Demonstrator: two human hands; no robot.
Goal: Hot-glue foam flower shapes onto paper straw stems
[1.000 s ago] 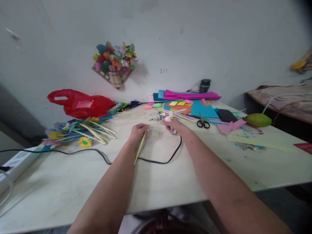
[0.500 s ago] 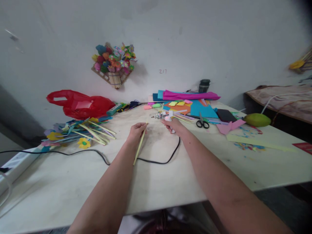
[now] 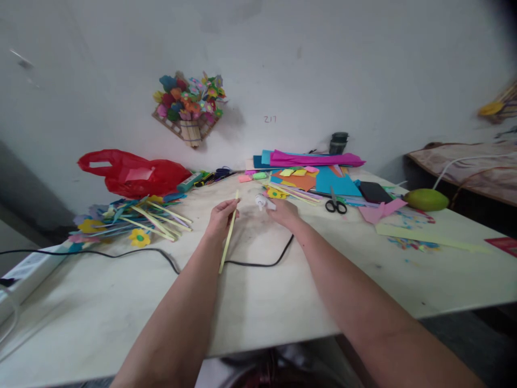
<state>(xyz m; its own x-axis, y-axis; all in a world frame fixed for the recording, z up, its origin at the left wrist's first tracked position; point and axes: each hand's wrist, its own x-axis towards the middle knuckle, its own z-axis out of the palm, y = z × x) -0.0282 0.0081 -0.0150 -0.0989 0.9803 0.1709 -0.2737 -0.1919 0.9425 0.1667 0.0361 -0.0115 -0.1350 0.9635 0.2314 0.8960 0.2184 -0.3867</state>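
Note:
Between the thumb and fingers of my left hand point(image 3: 223, 216) is a thin pale yellow stick point(image 3: 228, 237). It slants, with its top just above the fingertips and its lower end down by the wrist. My right hand point(image 3: 285, 214) is closed around a white glue gun point(image 3: 264, 202), partly hidden by the fingers. A black cord point(image 3: 258, 264) runs in a loop from below the right hand, behind the stick, to the left. Gun and stick are apart. Just beyond the right hand lies a yellow paper flower point(image 3: 276, 192) with pale stems.
At left, a red plastic bag point(image 3: 133, 175) stands behind a heap of paper flowers point(image 3: 105, 215). Scissors point(image 3: 336, 203), a dark phone point(image 3: 375, 192), coloured paper point(image 3: 337, 180) and a green-yellow fruit point(image 3: 426, 199) lie at right. A flower basket point(image 3: 189, 129) hangs on the wall.
The glue gun has turned in my right hand, and its white end now shows on the left. The yellow flower behind it has come into view. My left hand has shifted slightly left with the stick.

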